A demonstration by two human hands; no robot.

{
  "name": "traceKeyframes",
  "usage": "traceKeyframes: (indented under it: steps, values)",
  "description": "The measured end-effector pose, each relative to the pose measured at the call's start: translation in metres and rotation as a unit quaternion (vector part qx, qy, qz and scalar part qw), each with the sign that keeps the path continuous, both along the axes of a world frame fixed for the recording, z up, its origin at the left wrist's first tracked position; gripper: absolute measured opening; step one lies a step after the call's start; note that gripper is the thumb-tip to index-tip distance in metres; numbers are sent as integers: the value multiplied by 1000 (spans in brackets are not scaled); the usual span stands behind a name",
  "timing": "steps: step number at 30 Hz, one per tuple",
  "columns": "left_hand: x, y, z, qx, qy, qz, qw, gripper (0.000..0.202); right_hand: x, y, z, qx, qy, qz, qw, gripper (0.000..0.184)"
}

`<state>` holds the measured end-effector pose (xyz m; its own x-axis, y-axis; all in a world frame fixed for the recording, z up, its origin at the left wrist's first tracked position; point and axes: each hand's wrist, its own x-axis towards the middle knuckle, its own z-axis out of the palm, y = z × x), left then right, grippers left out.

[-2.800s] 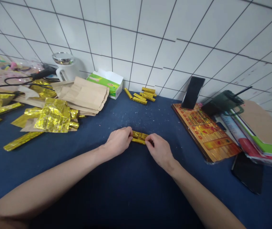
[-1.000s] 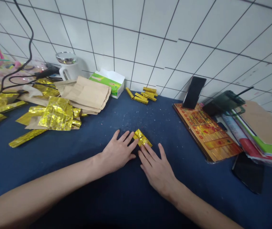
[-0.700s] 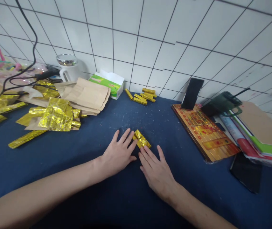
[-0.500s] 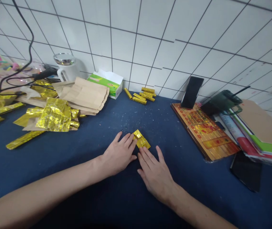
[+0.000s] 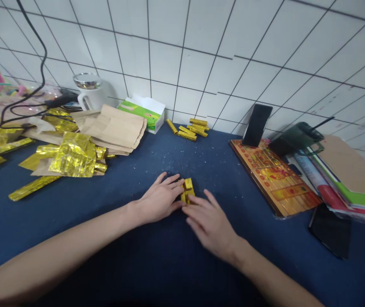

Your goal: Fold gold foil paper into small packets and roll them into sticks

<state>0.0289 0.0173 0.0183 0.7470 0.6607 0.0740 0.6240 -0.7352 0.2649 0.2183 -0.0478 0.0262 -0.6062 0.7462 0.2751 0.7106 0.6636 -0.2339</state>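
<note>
A small folded gold foil packet (image 5: 187,191) lies on the navy cloth of the bench (image 5: 112,238), roughly central and toward the front edge, between the two hands. The left hand (image 5: 158,200) lies flat and nearly open, its fingers together and extended, with their tips against the packet's left side; it presses more than it grips. The right hand (image 5: 209,224) is blurred, its fingers loosely spread and reaching toward the packet's lower right. The blur hides whether they touch the foil, and neither hand visibly has hold of it.

Along the back edge, by the white tile wall, a small pile of gold foil bars (image 5: 193,129) sits near a tissue box (image 5: 140,113). Toward the left are crumpled gold foil sheets (image 5: 72,155) on kraft paper sheets (image 5: 113,130).

The packet's top layer looks loose, so it could spring open if the left hand's pressure lifts. A sideways push from the right hand could skew the folds or slide the packet along the cloth. Thin foil may also tear at its creases if pinched too hard.
</note>
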Motion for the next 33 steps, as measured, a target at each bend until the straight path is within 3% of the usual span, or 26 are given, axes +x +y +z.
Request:
traceKeyframes:
  steps: [4,9,14,20,24,29,33]
  values:
    - [4,-3,1,4,-7,6,1000,45,25,36,-6,76,-6,-98,992,32]
    - [9,-11,0,51,3,33,998,44,24,56,-10,49,-81,-49,994,43]
    - [3,-12,8,63,20,16,998,40,20,58,-9,47,-77,-30,995,37]
    - [-7,-3,25,47,91,-28,994,52,22,55,-13,79,-48,-28,995,24]
    - [-9,-1,26,32,114,-49,992,51,21,51,-18,100,-36,-2,994,22]
    - [-8,-2,25,-4,80,-51,995,30,18,49,-20,110,-32,27,993,25]
    - [-5,-3,26,4,90,-39,995,34,14,50,-18,110,-18,31,993,25]
